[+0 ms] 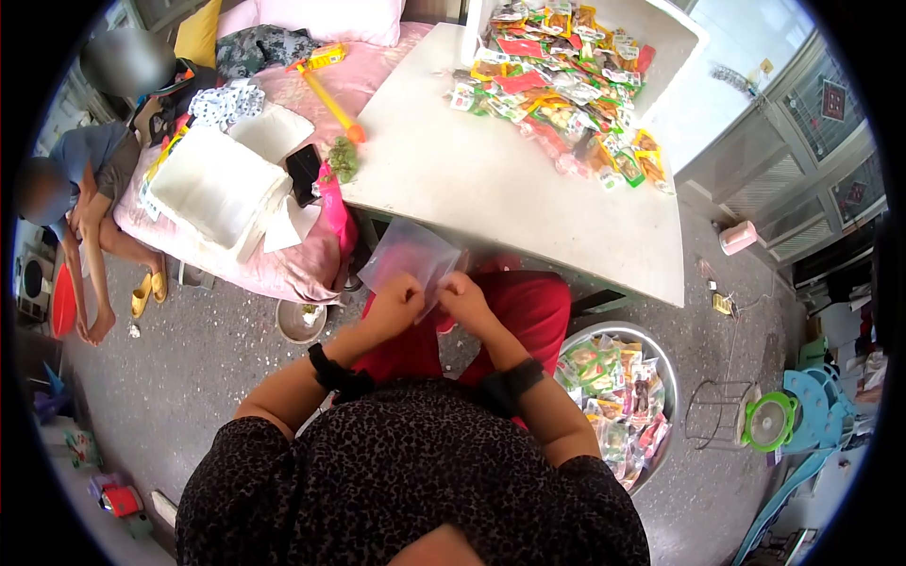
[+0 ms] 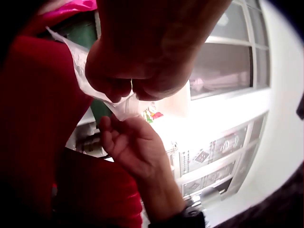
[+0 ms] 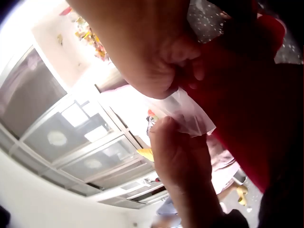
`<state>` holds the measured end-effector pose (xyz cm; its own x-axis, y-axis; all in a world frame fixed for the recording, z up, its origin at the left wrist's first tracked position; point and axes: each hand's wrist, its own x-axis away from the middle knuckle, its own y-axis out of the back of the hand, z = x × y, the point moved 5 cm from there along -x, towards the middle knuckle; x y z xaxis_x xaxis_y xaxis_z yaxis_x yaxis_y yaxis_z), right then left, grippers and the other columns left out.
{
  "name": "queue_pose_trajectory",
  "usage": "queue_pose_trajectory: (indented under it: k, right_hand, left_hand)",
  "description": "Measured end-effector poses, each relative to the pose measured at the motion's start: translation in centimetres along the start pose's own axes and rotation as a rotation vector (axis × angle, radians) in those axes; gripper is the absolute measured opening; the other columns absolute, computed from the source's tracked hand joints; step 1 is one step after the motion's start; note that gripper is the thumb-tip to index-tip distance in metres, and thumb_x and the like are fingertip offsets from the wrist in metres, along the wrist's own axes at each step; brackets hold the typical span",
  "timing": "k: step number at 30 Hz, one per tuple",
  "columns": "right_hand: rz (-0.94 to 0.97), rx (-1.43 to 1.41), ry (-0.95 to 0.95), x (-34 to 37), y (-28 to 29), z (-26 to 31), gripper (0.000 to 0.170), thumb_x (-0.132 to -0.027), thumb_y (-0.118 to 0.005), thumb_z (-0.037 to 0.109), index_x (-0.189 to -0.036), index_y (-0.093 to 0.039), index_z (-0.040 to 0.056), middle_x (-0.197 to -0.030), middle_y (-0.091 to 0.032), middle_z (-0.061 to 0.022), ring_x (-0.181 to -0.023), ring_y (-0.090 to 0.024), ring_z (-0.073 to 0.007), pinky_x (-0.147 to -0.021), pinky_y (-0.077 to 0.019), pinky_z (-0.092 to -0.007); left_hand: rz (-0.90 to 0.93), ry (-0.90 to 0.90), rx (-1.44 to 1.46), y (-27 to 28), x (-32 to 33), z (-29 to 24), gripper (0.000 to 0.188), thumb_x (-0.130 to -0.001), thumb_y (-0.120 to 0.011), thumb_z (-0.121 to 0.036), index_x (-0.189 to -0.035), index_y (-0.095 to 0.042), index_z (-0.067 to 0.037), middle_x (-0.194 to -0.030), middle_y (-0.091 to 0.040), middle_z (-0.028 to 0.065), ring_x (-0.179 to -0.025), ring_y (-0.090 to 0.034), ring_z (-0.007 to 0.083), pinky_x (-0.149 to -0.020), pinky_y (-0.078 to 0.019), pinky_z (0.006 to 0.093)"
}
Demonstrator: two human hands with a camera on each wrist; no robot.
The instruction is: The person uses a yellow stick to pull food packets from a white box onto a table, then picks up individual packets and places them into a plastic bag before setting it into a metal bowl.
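A clear plastic bag (image 1: 408,253) hangs between both hands above the lap, in front of the table's near edge. The left hand (image 1: 398,300) pinches its near edge with curled fingers. Close beside it, the right hand (image 1: 461,294) pinches the same edge farther right. In the left wrist view the bag (image 2: 124,108) stretches between the left hand (image 2: 137,71) and the right hand (image 2: 133,145). The right wrist view shows the bag (image 3: 185,114) spread between the right hand (image 3: 166,66) and the left hand (image 3: 180,152). Nothing shows inside the bag.
Many small food packets (image 1: 566,85) spill from a white foam box (image 1: 675,57) across the table (image 1: 472,170). A metal basin (image 1: 672,396) of packets stands at floor level on the right. Another foam box (image 1: 203,189) sits on the bed, left; a person (image 1: 94,179) sits beyond it.
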<state>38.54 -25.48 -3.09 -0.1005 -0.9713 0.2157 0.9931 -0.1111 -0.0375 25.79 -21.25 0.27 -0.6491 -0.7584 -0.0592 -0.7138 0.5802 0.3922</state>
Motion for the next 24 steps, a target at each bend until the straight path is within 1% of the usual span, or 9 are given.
queue_pose_trajectory:
  k: [2,6,9,12,14,18,20,22,24]
  right_hand:
    - [0.059,0.284,0.248,-0.1,-0.7,0.8,0.012,-0.068,-0.046,-0.001,-0.079,-0.051,0.0019,-0.079,-0.053,-0.0044,-0.074,-0.051,-0.0126,-0.065,-0.0415,-0.0237]
    - [0.104,0.221,0.232,-0.1,-1.0,0.4,0.012,-0.066,-0.046,-0.001,-0.078,-0.051,0.0019,-0.070,-0.051,-0.0037,-0.065,-0.048,-0.0104,-0.057,-0.0401,-0.0233]
    - [0.163,0.197,0.303,0.2,-0.7,1.4,0.012,-0.068,-0.050,0.001,-0.080,-0.052,0.0020,-0.073,-0.052,-0.0045,-0.067,-0.050,-0.0099,-0.060,-0.0413,-0.0231]
    - [0.052,0.040,0.297,0.2,1.1,2.3,0.011,-0.071,-0.053,0.003,-0.082,-0.053,0.0018,-0.076,-0.053,-0.0046,-0.068,-0.051,-0.0099,-0.062,-0.0420,-0.0222]
    - [-0.070,0.237,0.405,0.1,3.7,3.9,0.010,-0.074,-0.054,0.002,-0.084,-0.052,0.0014,-0.075,-0.053,-0.0037,-0.068,-0.051,-0.0096,-0.062,-0.0422,-0.0217]
    - [-0.300,-0.010,0.415,0.3,10.0,3.8,0.013,-0.075,-0.050,-0.003,-0.088,-0.050,-0.0001,-0.071,-0.052,-0.0030,-0.067,-0.050,-0.0098,-0.061,-0.0422,-0.0212]
    - [-0.426,-0.053,0.395,1.2,12.4,4.2,0.012,-0.075,-0.050,-0.002,-0.087,-0.051,-0.0002,-0.073,-0.052,-0.0030,-0.067,-0.050,-0.0097,-0.061,-0.0418,-0.0205]
    - [-0.568,0.136,0.371,1.5,15.5,2.8,0.013,-0.074,-0.051,-0.001,-0.087,-0.051,-0.0003,-0.074,-0.053,-0.0033,-0.066,-0.050,-0.0095,-0.061,-0.0418,-0.0204]
    - [-0.639,0.258,0.373,1.9,16.4,2.3,0.010,-0.075,-0.051,0.002,-0.085,-0.052,-0.0003,-0.073,-0.054,-0.0050,-0.067,-0.050,-0.0103,-0.061,-0.0420,-0.0213]
  left_hand:
    - [-0.038,-0.134,-0.169,-1.1,0.2,-0.4,0.007,-0.075,-0.047,-0.005,-0.079,-0.052,-0.002,-0.072,-0.053,0.0073,-0.064,-0.050,0.0160,-0.058,-0.0399,0.0266]
    - [-0.120,-0.080,-0.172,-0.8,0.3,0.2,0.008,-0.070,-0.050,-0.008,-0.075,-0.050,-0.002,-0.070,-0.051,0.0129,-0.069,-0.051,0.0286,-0.062,-0.0407,0.0343]
    - [-0.308,-0.233,-0.107,1.2,0.0,-0.7,0.005,-0.071,-0.047,-0.003,-0.075,-0.050,-0.002,-0.069,-0.051,0.0117,-0.066,-0.051,0.0257,-0.061,-0.0410,0.0316]
    - [-0.286,-0.296,0.063,4.8,-2.5,-1.1,0.014,-0.073,-0.041,0.004,-0.082,-0.048,-0.004,-0.075,-0.050,0.0025,-0.067,-0.048,0.0100,-0.059,-0.0404,0.0218]
    - [-0.286,-0.329,0.004,8.2,-4.0,-4.1,0.018,-0.074,-0.038,0.006,-0.084,-0.048,-0.005,-0.076,-0.049,0.0004,-0.067,-0.046,0.0075,-0.060,-0.0402,0.0200]
    - [-0.194,0.087,0.359,13.3,-9.0,-6.2,0.014,-0.079,-0.040,-0.002,-0.088,-0.049,-0.007,-0.074,-0.050,-0.0016,-0.061,-0.046,0.0067,-0.055,-0.0388,0.0189]
    - [-0.148,0.144,0.454,15.9,-13.8,-3.1,0.014,-0.081,-0.041,-0.007,-0.090,-0.050,-0.009,-0.073,-0.050,-0.0025,-0.062,-0.047,0.0062,-0.053,-0.0390,0.0193]
    - [-0.116,0.237,0.128,18.9,-17.3,-2.8,0.013,-0.081,-0.042,-0.013,-0.090,-0.050,-0.008,-0.074,-0.053,0.0025,-0.064,-0.052,0.0137,-0.056,-0.0433,0.0263]
    - [-0.166,-0.256,-0.735,21.4,-20.7,-2.1,0.017,-0.080,-0.042,-0.017,-0.089,-0.051,-0.007,-0.073,-0.054,0.0069,-0.066,-0.054,0.0212,-0.059,-0.0444,0.0324]
